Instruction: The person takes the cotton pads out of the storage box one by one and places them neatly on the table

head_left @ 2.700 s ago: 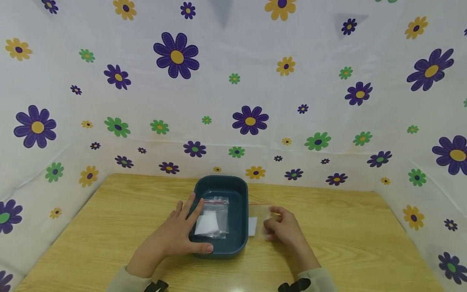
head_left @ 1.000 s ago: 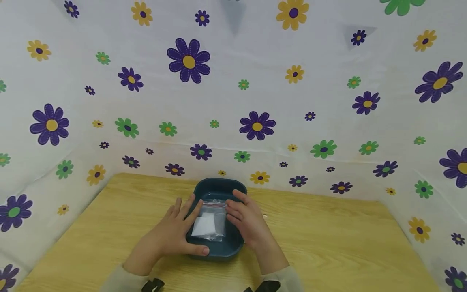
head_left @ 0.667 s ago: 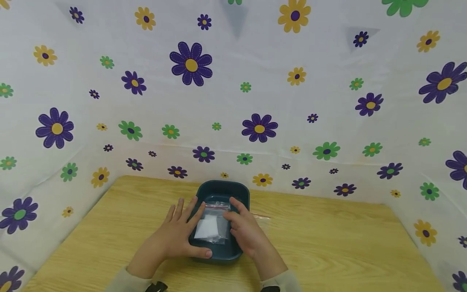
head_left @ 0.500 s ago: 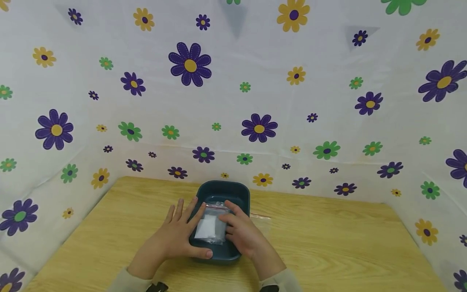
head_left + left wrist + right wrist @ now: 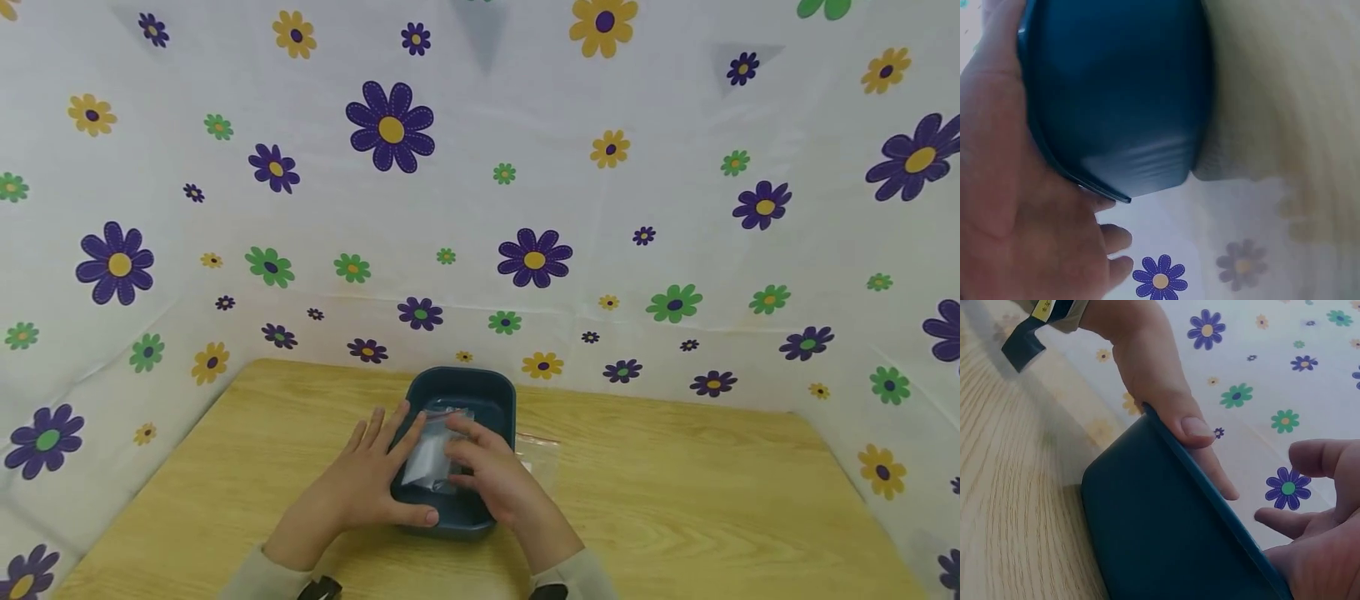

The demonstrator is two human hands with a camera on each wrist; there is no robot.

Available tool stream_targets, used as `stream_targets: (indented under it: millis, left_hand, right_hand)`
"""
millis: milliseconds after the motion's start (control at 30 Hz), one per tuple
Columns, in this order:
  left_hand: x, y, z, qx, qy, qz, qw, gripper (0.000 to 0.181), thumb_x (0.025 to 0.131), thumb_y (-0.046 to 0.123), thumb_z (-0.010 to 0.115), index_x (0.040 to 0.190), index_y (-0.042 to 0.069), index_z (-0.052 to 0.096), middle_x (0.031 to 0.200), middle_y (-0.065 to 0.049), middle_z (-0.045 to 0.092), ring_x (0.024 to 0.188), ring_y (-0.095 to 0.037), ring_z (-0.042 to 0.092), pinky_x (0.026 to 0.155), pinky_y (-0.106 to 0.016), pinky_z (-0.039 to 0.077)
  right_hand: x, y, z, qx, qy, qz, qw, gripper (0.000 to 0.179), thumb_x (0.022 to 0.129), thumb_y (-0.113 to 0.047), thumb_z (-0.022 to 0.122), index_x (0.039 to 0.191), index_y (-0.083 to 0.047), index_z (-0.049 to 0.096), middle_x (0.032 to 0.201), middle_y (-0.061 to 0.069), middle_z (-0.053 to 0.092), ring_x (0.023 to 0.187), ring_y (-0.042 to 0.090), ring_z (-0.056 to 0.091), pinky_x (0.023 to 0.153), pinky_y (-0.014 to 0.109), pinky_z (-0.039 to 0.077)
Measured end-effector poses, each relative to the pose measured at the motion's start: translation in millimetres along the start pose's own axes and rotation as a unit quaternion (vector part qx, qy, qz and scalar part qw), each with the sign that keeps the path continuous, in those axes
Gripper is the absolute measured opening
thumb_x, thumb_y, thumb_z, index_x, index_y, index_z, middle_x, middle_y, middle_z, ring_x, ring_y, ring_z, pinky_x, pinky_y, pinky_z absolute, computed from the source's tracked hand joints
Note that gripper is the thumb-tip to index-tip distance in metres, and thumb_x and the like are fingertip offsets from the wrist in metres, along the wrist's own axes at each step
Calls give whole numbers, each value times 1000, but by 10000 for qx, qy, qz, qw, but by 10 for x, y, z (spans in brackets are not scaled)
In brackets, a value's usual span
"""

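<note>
**Before the flowered cloth [image 5: 480, 100]: table [image 5: 675, 475] and blue container [image 5: 459, 383]**

Left hand [image 5: 367, 479] rests spread, fingers straight, on the container's left rim, apparently to prevent sliding. Right hand [image 5: 501, 477] reaches inside, fingers loosely bent; any pinch cannot be determined, as it covers the right edge of the clear bags [image 5: 432, 450] within. Another bag [image 5: 542, 454] lies outside, just right, partly hidden.
</note>
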State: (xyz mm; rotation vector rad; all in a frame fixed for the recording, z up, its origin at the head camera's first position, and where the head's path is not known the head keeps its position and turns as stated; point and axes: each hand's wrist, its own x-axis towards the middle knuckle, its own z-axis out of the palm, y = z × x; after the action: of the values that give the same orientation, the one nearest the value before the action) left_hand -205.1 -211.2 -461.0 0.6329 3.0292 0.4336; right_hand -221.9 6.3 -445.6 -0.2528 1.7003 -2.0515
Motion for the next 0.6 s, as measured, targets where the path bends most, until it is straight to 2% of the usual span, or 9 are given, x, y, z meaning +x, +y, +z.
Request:
stream_targets:
  millis: [167,267,400,500,600]
  left_hand:
    - [28,-23,21,197,210,26,9996,127,66,92,55,161,16,18,167,-15,10,150,-47,11,117,-66,18]
    - [33,-25,31,240,246,-20,9994,129,65,94,53,161,16,19,167,-14,11,151,-46,12,117,-66,19]
    - [22,-22,45,141,100,-79,9998,127,67,93,53,161,16,17,168,-13,7,151,-45,8,117,-67,16]
    - [9,-25,50,63,-1,-101,9999,126,68,91,55,161,16,16,168,-13,4,152,-45,5,117,-68,15]
    - [1,-29,42,15,-17,-84,10000,124,70,89,56,161,16,16,168,-13,3,151,-47,5,116,-69,15]
  right_hand:
    - [-2,3,-14,-285,-50,-276,9992,58,98,-17,55,149,6,39,156,23,37,138,37,42,104,52,47]
    - [-8,0,-20,-234,-17,-368,9990,57,98,-18,56,148,7,40,154,24,39,138,39,43,105,52,47]
    - [-21,-3,-13,-318,-204,-328,9987,57,99,-17,56,148,6,40,153,25,39,138,39,43,104,52,47]
    - [-31,5,13,-730,-413,-299,9960,55,100,-17,55,148,5,41,152,26,40,133,38,49,101,51,50]
    - [-29,25,44,-1089,-407,-385,9925,53,100,-17,56,146,5,44,150,26,42,126,36,55,97,50,53]
